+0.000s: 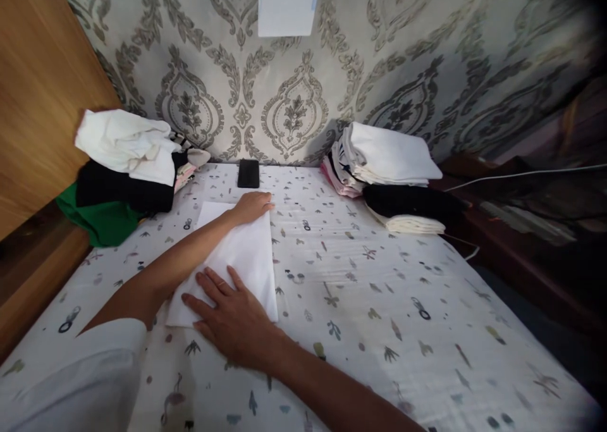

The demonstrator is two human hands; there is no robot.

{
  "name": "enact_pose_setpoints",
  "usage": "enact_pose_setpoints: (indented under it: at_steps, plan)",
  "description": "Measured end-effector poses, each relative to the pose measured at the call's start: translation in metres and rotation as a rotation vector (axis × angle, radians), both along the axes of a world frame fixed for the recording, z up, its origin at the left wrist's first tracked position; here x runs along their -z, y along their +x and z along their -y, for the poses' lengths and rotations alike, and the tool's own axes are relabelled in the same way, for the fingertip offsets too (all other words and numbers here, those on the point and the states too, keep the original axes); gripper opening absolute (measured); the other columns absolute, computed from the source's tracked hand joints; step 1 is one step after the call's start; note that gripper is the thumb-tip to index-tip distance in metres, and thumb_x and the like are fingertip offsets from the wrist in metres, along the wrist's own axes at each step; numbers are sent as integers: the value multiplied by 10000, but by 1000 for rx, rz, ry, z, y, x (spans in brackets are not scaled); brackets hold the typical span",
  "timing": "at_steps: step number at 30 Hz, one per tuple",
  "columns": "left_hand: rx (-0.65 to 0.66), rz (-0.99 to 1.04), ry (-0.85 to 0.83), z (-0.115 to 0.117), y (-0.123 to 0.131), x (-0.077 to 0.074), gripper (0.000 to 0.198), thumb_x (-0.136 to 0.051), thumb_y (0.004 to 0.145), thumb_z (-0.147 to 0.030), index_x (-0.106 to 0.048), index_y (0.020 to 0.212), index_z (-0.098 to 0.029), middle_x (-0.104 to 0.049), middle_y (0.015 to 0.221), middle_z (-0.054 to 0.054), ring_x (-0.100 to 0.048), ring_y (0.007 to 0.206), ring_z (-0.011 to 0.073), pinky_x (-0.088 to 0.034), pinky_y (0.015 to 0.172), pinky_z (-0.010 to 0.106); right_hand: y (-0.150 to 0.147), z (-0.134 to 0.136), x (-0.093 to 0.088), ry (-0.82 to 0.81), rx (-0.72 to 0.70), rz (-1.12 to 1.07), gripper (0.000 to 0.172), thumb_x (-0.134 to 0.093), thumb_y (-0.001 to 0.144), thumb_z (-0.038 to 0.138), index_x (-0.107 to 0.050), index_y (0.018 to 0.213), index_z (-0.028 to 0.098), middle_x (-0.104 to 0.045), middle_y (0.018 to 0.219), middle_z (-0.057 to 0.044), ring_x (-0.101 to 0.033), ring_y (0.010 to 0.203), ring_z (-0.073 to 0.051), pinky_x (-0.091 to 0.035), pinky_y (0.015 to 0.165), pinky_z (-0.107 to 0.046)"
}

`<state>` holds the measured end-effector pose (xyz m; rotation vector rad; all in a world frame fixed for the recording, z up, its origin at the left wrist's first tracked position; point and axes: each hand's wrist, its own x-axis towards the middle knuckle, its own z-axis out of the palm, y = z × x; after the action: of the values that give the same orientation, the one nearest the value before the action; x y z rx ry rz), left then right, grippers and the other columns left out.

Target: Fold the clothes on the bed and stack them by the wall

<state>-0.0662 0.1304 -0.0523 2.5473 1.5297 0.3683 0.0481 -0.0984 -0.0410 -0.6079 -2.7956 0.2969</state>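
Note:
A folded white cloth lies flat on the patterned sheet, left of centre. Across its far part reaches my left arm, and my left hand is at the cloth's far right corner with its fingers curled together; whether cloth is pinched in them is hidden. My right hand rests palm down on the near part of the cloth, fingers spread, holding nothing.
A black phone lies near the wall. At the left is a loose pile of clothes, white, black and green, beside a wooden panel. Folded stacks stand at the back right. A cable runs at the right.

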Motion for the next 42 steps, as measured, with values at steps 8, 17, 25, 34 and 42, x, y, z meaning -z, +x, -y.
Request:
enact_pose_setpoints:
  at_steps: [8,17,25,34,42]
  plan:
    - [-43,-52,-107,10,-48,-24,453,-382,961,-551,-635,843,-195,-719,935,80,-625,880,240,-412,769,298,3,1,-1,-22,-46,-25,436,-399,1061,387,-487,1458,229,-402,1590,-129,-298,1503,-261,-230,1221,-550]
    - [-39,32,-431,8,-88,-44,507,-538,796,-671,-680,733,-188,-684,745,30,-581,688,182,-363,610,263,41,-26,4,-113,754,-404,463,-499,972,377,-527,1365,134,-580,1317,-206,-529,1233,-339,-445,1014,-553]
    - [4,142,-672,10,-84,-56,383,-711,643,-441,-717,943,-203,-757,991,32,-662,870,222,-482,699,249,52,-8,-11,-350,836,-139,305,-658,788,346,-446,607,221,-564,759,-38,-542,833,-244,-436,820,-417]
    - [-220,514,-761,46,-77,-68,528,-753,618,-353,-679,1122,-211,-746,1171,62,-694,1029,273,-548,771,279,108,-46,-28,-1013,888,-849,178,-657,667,263,-489,644,209,-450,548,73,-431,523,-109,-331,496,-224]
    - [-494,616,-645,87,-48,-40,457,-737,647,-344,-644,1055,-161,-744,923,87,-710,862,296,-560,719,357,158,-61,-28,-1476,1077,-1331,184,-494,944,196,-656,865,160,-711,736,-60,-655,659,-163,-564,647,-252]
